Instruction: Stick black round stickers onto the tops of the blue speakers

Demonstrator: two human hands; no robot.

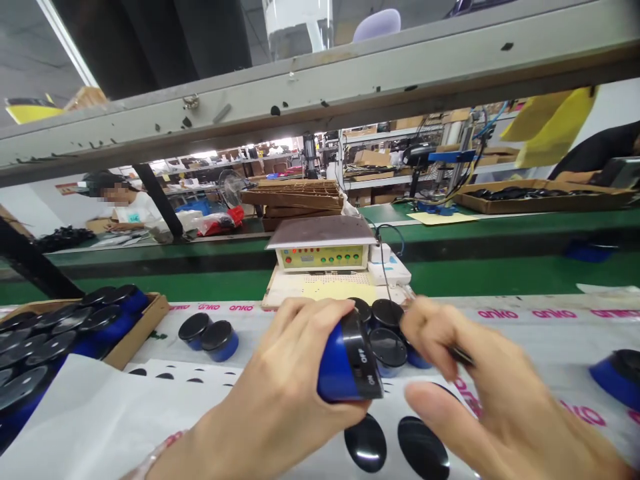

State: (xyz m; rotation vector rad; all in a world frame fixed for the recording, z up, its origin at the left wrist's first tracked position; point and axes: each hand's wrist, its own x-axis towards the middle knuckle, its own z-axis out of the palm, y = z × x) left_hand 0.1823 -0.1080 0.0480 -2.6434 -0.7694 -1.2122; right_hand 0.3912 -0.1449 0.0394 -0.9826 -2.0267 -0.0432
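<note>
My left hand [280,380] grips a blue-and-black round housing [345,363], tilted on its side. Its black band carries ON and OFF lettering by a small switch slot. Close to its right, my right hand [475,380] is curled, blurred by motion, with the thumb held apart. A slim dark tool [461,357] shows in its curled fingers; its kind is hidden. Beneath both hands lies a white sheet with glossy black oval stickers [366,443]. Just behind the held piece stand several similar blue housings with black tops [388,348].
A cardboard box [137,330] at left holds many blue-black housings. Two more housings [220,340] stand nearer me, another [620,377] far right. A control unit [323,247] sits ahead before a green conveyor [470,257]. An overhead beam [310,87] crosses above. A person [133,203] sits far left.
</note>
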